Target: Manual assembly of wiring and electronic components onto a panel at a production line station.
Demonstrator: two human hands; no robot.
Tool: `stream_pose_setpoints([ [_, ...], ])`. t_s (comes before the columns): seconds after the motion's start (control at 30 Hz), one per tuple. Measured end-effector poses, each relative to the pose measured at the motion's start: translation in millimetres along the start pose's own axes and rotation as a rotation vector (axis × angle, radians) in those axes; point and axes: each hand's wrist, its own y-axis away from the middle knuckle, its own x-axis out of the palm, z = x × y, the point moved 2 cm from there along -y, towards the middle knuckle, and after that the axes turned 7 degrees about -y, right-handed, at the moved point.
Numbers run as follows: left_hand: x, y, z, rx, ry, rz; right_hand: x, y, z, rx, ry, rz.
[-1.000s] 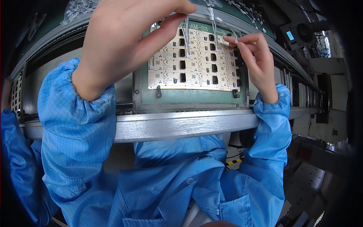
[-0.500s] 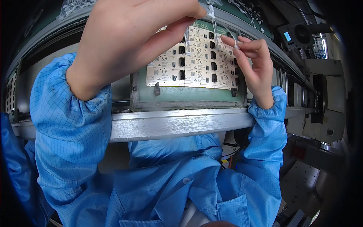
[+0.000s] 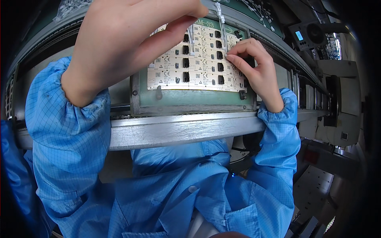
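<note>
A panel of pale circuit boards (image 3: 204, 75) with black components lies in a green fixture plate (image 3: 186, 97). My left hand (image 3: 127, 43) arches over the panel's far left part, its thumb and fingers closed in a pinch. What that pinch holds is hidden behind the hand. A thin clear-white wire lead (image 3: 191, 39) hangs from beneath it over the boards. White connectors (image 3: 220, 18) sit beside the left fingertips, with wires running down onto the panel. At the panel's right side, my right hand (image 3: 258, 65) pinches the lower end of a white wire lead (image 3: 225, 39) close above the boards.
A scratched metal rail (image 3: 186, 131) runs along the near side. Clear plastic bags (image 3: 71, 8) lie at the far left, and several white wire leads (image 3: 260, 14) at the far right. A dark device with a small lit screen (image 3: 303, 35) stands farther right.
My right hand has moved left and down with the wire end, from above the panel's right edge to near a black component. My left hand has shifted slightly left; the view has also shifted a little.
</note>
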Motion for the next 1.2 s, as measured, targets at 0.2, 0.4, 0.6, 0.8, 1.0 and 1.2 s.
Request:
stream_pose_setpoints([
  [0.2,0,0,0,0.026,-0.014,-0.036,-5,0,1,-0.023,0.136,0.019],
  [0.4,2,1,0,-0.029,0.002,0.025,-3,0,4,-0.001,0.079,0.048],
  [0.6,5,8,5,0.054,-0.001,-0.091,1,-1,7,-0.051,0.108,0.003],
  [0.8,-3,1,1,-0.065,-0.008,0.037,-1,-1,9,-0.037,0.044,-0.058],
  [1.0,-2,5,0,0.047,-0.01,-0.082,-2,0,15,-0.085,0.181,0.029],
  [1.2,-2,6,-1,0.031,0.02,-0.112,-2,2,18,-0.104,0.242,0.022],
])
